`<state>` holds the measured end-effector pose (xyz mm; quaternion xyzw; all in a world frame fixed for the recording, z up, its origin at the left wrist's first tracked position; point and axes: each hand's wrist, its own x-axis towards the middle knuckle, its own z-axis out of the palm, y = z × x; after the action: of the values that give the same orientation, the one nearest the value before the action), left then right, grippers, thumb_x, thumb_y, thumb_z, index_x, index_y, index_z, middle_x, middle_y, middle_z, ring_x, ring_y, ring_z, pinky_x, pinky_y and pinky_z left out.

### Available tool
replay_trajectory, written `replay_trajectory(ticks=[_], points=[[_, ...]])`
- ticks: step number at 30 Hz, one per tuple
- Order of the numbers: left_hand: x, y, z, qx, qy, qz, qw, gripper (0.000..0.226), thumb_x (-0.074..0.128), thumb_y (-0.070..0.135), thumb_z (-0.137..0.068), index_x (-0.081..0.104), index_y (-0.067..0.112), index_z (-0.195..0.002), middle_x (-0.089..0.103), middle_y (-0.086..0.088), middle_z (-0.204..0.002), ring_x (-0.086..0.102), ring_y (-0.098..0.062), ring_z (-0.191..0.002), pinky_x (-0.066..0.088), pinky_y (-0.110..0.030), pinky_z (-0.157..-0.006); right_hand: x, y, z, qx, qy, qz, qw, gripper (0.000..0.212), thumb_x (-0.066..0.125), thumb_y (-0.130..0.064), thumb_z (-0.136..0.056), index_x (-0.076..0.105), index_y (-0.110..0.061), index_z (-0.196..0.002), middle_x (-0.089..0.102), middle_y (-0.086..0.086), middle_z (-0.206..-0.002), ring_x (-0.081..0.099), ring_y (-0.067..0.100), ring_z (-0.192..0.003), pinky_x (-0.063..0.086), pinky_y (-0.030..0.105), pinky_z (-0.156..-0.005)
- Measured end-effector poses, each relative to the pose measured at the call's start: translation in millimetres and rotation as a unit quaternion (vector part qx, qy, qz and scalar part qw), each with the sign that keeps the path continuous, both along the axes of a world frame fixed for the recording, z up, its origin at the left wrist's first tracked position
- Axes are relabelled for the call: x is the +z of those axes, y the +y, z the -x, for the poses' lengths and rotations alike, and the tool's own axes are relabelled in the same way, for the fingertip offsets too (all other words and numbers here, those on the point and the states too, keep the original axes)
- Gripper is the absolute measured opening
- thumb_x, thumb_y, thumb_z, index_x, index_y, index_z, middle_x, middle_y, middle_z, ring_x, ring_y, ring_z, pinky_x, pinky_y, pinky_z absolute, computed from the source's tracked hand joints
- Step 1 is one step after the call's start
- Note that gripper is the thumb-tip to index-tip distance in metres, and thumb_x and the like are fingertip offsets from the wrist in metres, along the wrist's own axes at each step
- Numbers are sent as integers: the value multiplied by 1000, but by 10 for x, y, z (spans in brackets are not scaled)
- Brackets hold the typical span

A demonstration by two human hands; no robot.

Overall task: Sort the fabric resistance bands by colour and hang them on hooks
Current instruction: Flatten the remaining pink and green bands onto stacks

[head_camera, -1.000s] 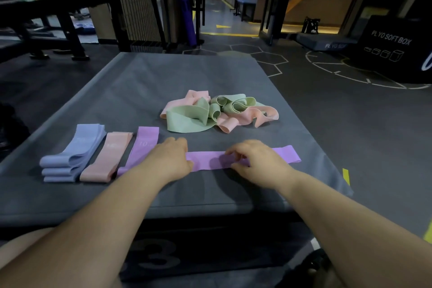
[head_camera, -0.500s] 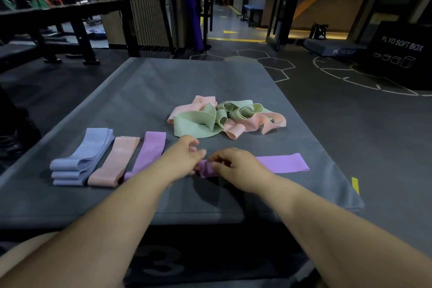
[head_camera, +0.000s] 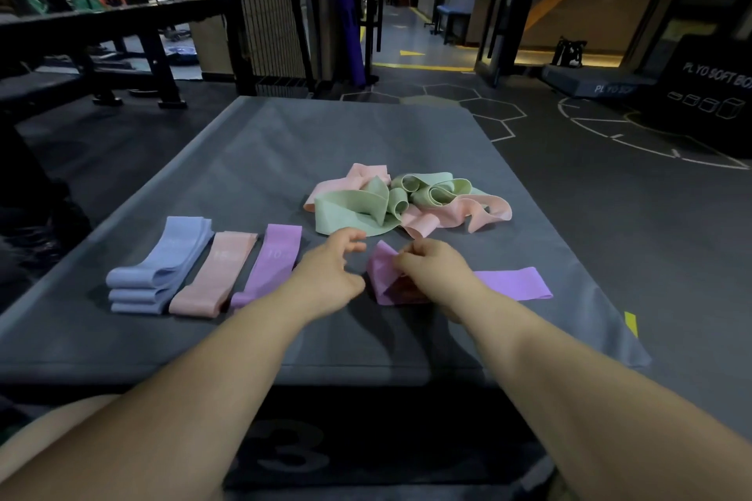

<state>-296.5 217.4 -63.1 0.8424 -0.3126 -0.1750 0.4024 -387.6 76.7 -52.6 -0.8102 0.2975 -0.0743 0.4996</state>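
1. Head view, the surface: you face a grey padded worktop (head_camera: 325, 142), and every band in sight lies on it. A large "3" shows on its near front face.
2. Head view, right hand: your right hand (head_camera: 437, 270) is over the near middle of the worktop. Its grip is closed on the left end of a purple band (head_camera: 514, 285), with the fingers curled round the fabric and pinching it. That end is lifted and folded over, while the rest of the band lies flat and runs out to the right.
3. Head view, left hand: your left hand (head_camera: 329, 275) is just left of the lifted end. Its grip is open, with the fingers spread and loosely bent, and it holds nothing. You cannot tell whether the thumb touches the band.
4. Head view, the sorted row: three lots lie flat side by side at the near left, each running from near to far.
   - The stacked blue bands (head_camera: 162, 268) are on the left.
   - A pink band (head_camera: 215, 277) lies just beside them.
   - A second purple band (head_camera: 272, 264) is on the right, with its near end beside your left wrist.
5. Head view, the unsorted lot: a tangled pile of green and pink bands (head_camera: 407, 203) sits just beyond both hands, looped and twisted, apart from the row.
6. Head view, surroundings: a yellow tab (head_camera: 630, 323) shows at the worktop's right edge. A black box (head_camera: 716, 94) lettered "PLYO SOFT BOX" stands on the floor at the far right.
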Motion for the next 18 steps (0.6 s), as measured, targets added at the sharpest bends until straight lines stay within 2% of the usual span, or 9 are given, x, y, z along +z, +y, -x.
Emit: replay_trajectory(ticks=[1, 2, 4, 7, 9, 11, 15, 18], points=[[-21, 17, -14, -6, -34, -27, 999, 71, 69, 12, -78, 38, 29, -140, 51, 14, -137, 45, -15, -121, 40, -27, -98, 11, 2, -4, -8, -6, -32, 999, 9, 57, -17, -87, 64, -15, -83, 66, 7, -78, 68, 26, -72, 59, 28, -71], [-41, 28, -19, -13, -43, -37, 998, 79, 76, 19, -73, 37, 30, -141, 49, 16, -137, 38, -14, -130, 37, -29, -105, 22, 6, -8, -13, -12, -69, 997, 8, 57, -18, -86, 64, -15, -84, 66, 9, -79, 67, 28, -73, 59, 32, -75], [-64, 31, -7, -30, -24, -35, 999, 94, 85, 34, -63, 35, 31, -143, 46, 17, -137, 32, -10, -134, 34, -32, -110, 54, 29, -13, -22, -28, -166, 985, 8, 55, -15, -88, 62, -14, -85, 65, 14, -79, 67, 34, -72, 59, 46, -82], [-71, 29, 6, -43, -4, -11, 999, 105, 84, 57, -44, 39, 38, -137, 50, 12, -136, 41, -9, -130, 39, -33, -107, 143, 113, -6, -16, -68, -277, 958, 10, 51, -6, -94, 57, -9, -88, 62, 15, -76, 64, 25, -57, 60, 36, -63], [-53, 42, 3, -48, 24, 23, 998, 99, 86, 57, -45, 43, 37, -132, 57, 13, -128, 52, -7, -120, 45, -31, -102, 187, 177, -7, 2, -97, -320, 942, 5, 50, -4, -96, 54, -5, -93, 60, 18, -79, 64, 22, -53, 56, 33, -57], [-21, 53, 4, -46, 44, 49, 997, 88, 86, 44, -55, 44, 32, -131, 61, 11, -120, 59, -10, -112, 50, -33, -95, 230, 230, -3, 23, -117, -354, 927, 4, 47, -3, -96, 51, -2, -98, 57, 20, -81, 66, 23, -53, 53, 34, -55], [4, 78, 11, -37, 24, 54, 998, 76, 80, 40, -58, 44, 32, -125, 61, 10, -116, 60, -11, -107, 52, -39, -94, 290, 209, 18, 16, -142, -358, 923, 10, 46, -1, -96, 53, -1, -89, 56, 18, -73, 64, 25, -55, 58, 34, -58], [-2, 72, 40, -45, -21, 2, 999, 74, 76, 38, -62, 41, 33, -126, 59, 7, -118, 60, -17, -104, 52, -42, -91, 274, 51, 52, -16, -124, -256, 958, 13, 53, 0, -92, 54, -6, -81, 54, 15, -76, 57, 24, -62, 57, 34, -66]])
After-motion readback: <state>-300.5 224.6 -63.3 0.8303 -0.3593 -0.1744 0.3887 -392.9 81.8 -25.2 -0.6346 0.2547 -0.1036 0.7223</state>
